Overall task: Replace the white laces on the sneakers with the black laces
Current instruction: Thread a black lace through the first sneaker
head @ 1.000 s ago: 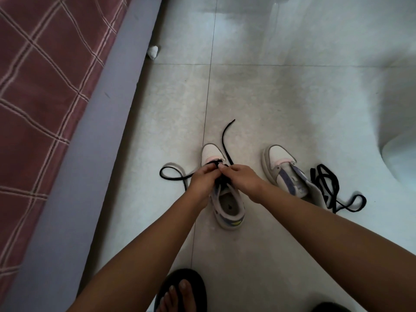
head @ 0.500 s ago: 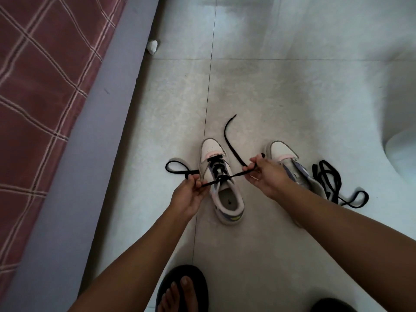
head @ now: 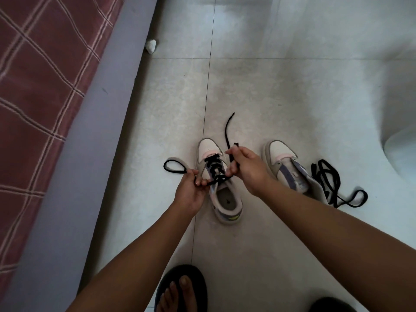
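Note:
A white sneaker (head: 225, 199) stands on the floor tiles with a black lace (head: 215, 168) threaded through its lower eyelets. My left hand (head: 191, 190) pinches the lace's left end beside the shoe; a loop of it (head: 174, 168) trails out to the left. My right hand (head: 246, 167) grips the lace's right end just right of the shoe's tongue, and its free tip (head: 229, 129) runs away from me over the floor. The second sneaker (head: 286, 167) lies to the right without a lace. Another black lace (head: 333, 185) lies loose beside it.
A bed with a red checked cover (head: 33, 97) and a grey side panel (head: 90, 131) runs along the left. A small white scrap (head: 150, 46) lies by its edge. My foot in a black sandal (head: 180, 289) is at the bottom. A white rounded object (head: 403, 149) sits at the right.
From meeting over the tongue, my hands pulled apart, drawing the lace ends taut. My right hand has since come back close to the shoe; the left stays beside it.

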### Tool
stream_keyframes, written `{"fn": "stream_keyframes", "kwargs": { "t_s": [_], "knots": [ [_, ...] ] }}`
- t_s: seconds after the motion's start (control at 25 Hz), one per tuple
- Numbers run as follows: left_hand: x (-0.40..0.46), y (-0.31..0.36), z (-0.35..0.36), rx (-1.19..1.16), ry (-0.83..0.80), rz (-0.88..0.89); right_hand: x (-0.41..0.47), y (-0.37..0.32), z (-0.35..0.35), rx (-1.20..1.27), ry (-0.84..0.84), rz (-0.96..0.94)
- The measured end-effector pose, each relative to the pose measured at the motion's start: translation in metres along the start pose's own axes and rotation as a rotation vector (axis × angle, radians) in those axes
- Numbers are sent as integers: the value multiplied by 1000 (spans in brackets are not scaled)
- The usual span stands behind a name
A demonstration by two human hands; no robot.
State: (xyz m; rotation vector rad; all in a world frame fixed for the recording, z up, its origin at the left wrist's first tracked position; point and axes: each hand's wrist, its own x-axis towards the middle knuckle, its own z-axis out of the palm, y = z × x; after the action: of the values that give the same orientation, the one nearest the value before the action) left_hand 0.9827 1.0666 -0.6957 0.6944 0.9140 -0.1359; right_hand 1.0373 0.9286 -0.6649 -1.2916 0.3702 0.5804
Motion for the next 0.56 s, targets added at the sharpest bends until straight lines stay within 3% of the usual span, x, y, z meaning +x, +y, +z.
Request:
{"fn": "stream_keyframes", "kwargs": {
  "t_s": [0.12,0.24,0.32,0.4,0.48,0.56],
  "knots": [
    [-2,-4,0,174,-17,-16,2,2,-5,27,27,114],
    [-7,-7,1,417,-99,22,-3,9,-10,-546,-106,-10],
    [-8,3,6,596,-117,187,-5,12,-8,-950,-266,-95],
    [-11,17,15,855,-153,407,-7,14,-5,-1170,-375,-116],
    [-19,23,24,1084,-310,502,-7,14,-1,-1181,-371,-105],
    [-25,21,26,1325,-448,475,-5,9,-1,-1043,-313,-12]
  ]
}}
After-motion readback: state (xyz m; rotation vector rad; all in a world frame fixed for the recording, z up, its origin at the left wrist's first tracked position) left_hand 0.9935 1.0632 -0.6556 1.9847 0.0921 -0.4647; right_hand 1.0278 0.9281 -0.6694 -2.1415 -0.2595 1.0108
